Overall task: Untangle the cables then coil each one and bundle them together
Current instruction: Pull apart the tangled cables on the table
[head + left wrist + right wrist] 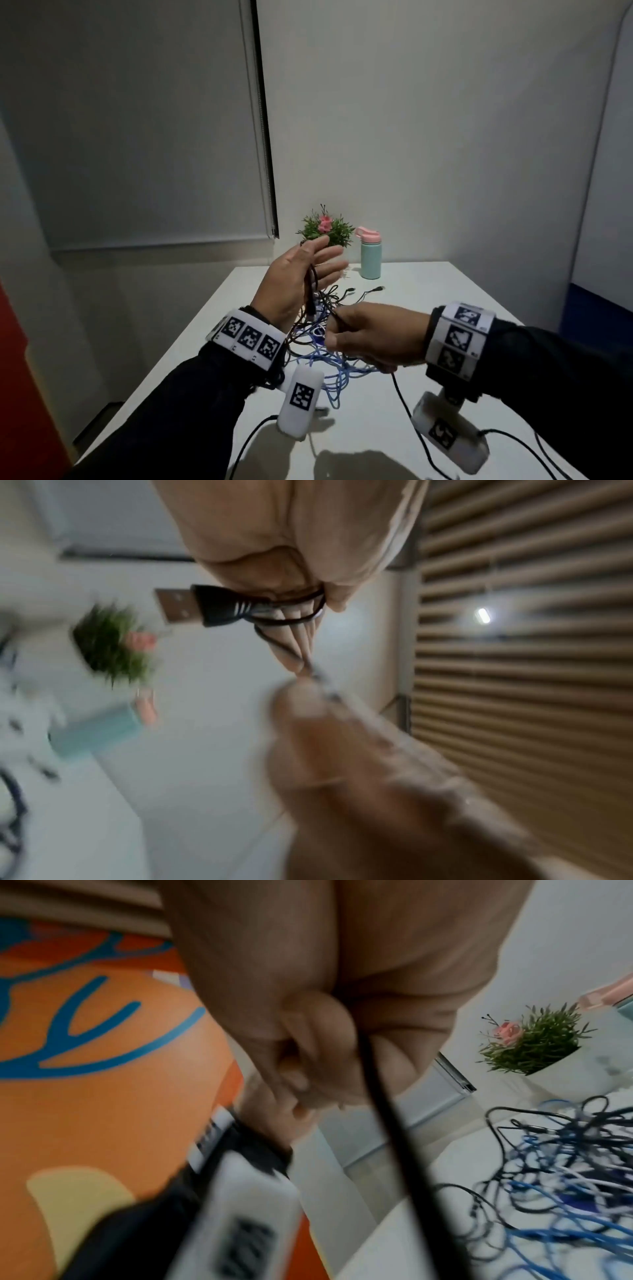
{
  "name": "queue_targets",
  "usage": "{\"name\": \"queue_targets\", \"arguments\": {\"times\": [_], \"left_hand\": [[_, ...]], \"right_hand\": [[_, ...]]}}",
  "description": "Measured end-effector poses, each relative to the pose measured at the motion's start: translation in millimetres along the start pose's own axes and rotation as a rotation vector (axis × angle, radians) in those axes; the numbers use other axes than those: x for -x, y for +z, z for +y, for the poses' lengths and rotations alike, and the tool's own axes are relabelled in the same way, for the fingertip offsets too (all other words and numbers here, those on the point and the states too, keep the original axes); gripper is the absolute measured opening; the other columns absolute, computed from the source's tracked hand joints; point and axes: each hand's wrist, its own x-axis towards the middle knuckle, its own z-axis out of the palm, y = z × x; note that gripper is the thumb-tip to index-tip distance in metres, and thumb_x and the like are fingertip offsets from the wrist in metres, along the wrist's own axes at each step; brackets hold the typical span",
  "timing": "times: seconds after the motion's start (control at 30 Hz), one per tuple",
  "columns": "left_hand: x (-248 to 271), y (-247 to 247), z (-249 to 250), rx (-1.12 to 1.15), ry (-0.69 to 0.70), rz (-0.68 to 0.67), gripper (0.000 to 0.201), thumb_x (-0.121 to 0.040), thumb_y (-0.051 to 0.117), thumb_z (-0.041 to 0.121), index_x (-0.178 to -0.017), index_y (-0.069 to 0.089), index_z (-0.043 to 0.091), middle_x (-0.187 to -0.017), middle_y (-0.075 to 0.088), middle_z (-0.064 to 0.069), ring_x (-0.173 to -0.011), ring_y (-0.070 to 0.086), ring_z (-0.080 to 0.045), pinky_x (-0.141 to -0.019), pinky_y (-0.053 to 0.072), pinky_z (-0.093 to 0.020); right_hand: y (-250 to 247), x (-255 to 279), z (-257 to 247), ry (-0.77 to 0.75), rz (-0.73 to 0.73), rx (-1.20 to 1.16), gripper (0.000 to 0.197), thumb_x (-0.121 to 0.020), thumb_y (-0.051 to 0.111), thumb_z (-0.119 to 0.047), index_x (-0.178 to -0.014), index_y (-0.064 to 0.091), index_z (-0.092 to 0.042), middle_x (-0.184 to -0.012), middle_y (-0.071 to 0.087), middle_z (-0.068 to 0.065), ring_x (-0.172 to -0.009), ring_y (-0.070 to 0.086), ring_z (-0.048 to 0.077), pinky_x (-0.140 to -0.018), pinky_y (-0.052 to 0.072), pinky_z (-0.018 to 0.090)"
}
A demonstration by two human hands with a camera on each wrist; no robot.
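My left hand [322, 263] is raised over the table with its fingers stretched out. Loops of a thin black cable [312, 284] lie across its palm, held by the thumb. The left wrist view shows the cable's USB plug [192, 607] pinned at the thumb of that hand [298, 620]. My right hand [342, 332] is lower and to the right, its fingers curled round the same black cable [387, 1123], which runs through the fist [308, 1056]. Below both hands lies a tangle of blue, white and black cables [334, 370] on the white table [445, 291].
A potted plant with a pink flower [325, 228] and a mint bottle with a pink lid [370, 257] stand at the table's far edge. Black leads from the wrist cameras trail over the near part of the table [404, 407]. The table's left edge drops off beside my left forearm.
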Motion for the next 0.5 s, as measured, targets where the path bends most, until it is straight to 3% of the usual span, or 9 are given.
{"name": "queue_targets", "arguments": {"times": [0.07,0.13,0.17,0.2,0.27,0.33,0.4,0.43,0.5], "left_hand": [[1,-11,-4,-0.364,0.113,0.006,0.034,-0.107,0.039,0.029,-0.131,0.057,0.013,-0.111,0.074,-0.008,-0.093,0.075,-0.023,-0.079,0.06,-0.029],[4,-21,-2,-0.72,0.154,-0.053,0.037,-0.105,0.04,0.037,-0.129,0.06,0.017,-0.081,0.075,0.007,-0.068,0.072,-0.015,-0.061,0.054,-0.026],[4,-25,-2,-0.803,0.115,-0.093,0.041,-0.105,0.039,0.04,-0.126,0.064,0.014,-0.065,0.069,0.008,-0.051,0.061,-0.013,-0.051,0.045,-0.025],[4,-26,-2,-0.773,0.028,-0.133,0.045,-0.106,0.037,0.041,-0.123,0.067,0.012,-0.054,0.059,0.006,-0.042,0.047,-0.013,-0.045,0.035,-0.024],[9,-26,0,-0.486,-0.18,-0.245,0.053,-0.107,0.035,0.042,-0.117,0.071,0.005,-0.05,0.038,0.005,-0.042,0.026,-0.01,-0.041,0.022,-0.022],[14,-20,8,-0.228,-0.27,-0.402,0.053,-0.106,0.036,0.039,-0.117,0.07,-0.001,-0.051,0.032,0.006,-0.04,0.022,-0.007,-0.04,0.021,-0.019],[15,-9,18,-0.031,-0.216,-0.469,0.046,-0.106,0.039,0.031,-0.123,0.065,-0.004,-0.054,0.042,0.005,-0.037,0.031,-0.004,-0.04,0.028,-0.017],[14,-3,22,0.061,-0.167,-0.425,0.045,-0.105,0.04,0.028,-0.127,0.061,-0.005,-0.06,0.055,0.002,-0.039,0.041,-0.004,-0.042,0.035,-0.017],[9,7,25,0.185,-0.094,-0.259,0.047,-0.1,0.044,0.028,-0.131,0.054,-0.006,-0.092,0.075,-0.01,-0.06,0.066,-0.012,-0.056,0.054,-0.021]], "right_hand": [[-12,8,-16,-0.029,-0.048,-0.052,0.013,-0.096,0.061,-0.027,-0.089,0.057,-0.017,-0.058,0.047,-0.002,-0.039,0.038,0.015,-0.036,0.039,0.023],[-33,11,-29,-0.066,0.046,-0.039,0.013,-0.095,0.063,-0.027,-0.084,0.061,-0.022,-0.054,0.045,-0.007,-0.04,0.037,0.014,-0.037,0.037,0.022],[-45,11,-34,-0.093,0.149,-0.018,0.014,-0.095,0.063,-0.028,-0.081,0.062,-0.026,-0.052,0.045,-0.009,-0.04,0.037,0.013,-0.038,0.035,0.022],[-58,10,-37,-0.131,0.271,0.042,0.015,-0.095,0.063,-0.029,-0.081,0.063,-0.026,-0.05,0.046,-0.011,-0.04,0.037,0.01,-0.038,0.034,0.021],[-73,9,-35,-0.205,0.491,0.279,0.015,-0.097,0.06,-0.029,-0.082,0.062,-0.027,-0.05,0.052,-0.018,-0.039,0.044,0.003,-0.042,0.034,0.013],[-70,4,-26,-0.218,0.571,0.402,0.018,-0.1,0.054,-0.028,-0.083,0.059,-0.027,-0.058,0.055,-0.018,-0.05,0.049,0.0,-0.052,0.035,0.012],[-51,-3,-16,-0.181,0.542,0.401,0.02,-0.103,0.047,-0.028,-0.09,0.062,-0.023,-0.066,0.053,-0.017,-0.06,0.048,0.0,-0.064,0.039,0.023],[-38,-6,-12,-0.151,0.492,0.395,0.021,-0.104,0.045,-0.028,-0.094,0.062,-0.022,-0.07,0.053,-0.018,-0.063,0.049,-0.001,-0.067,0.04,0.023],[-14,-7,-8,-0.087,0.327,0.407,0.02,-0.104,0.045,-0.027,-0.086,0.054,-0.026,-0.071,0.05,-0.016,-0.061,0.052,-0.002,-0.06,0.041,0.015]]}}
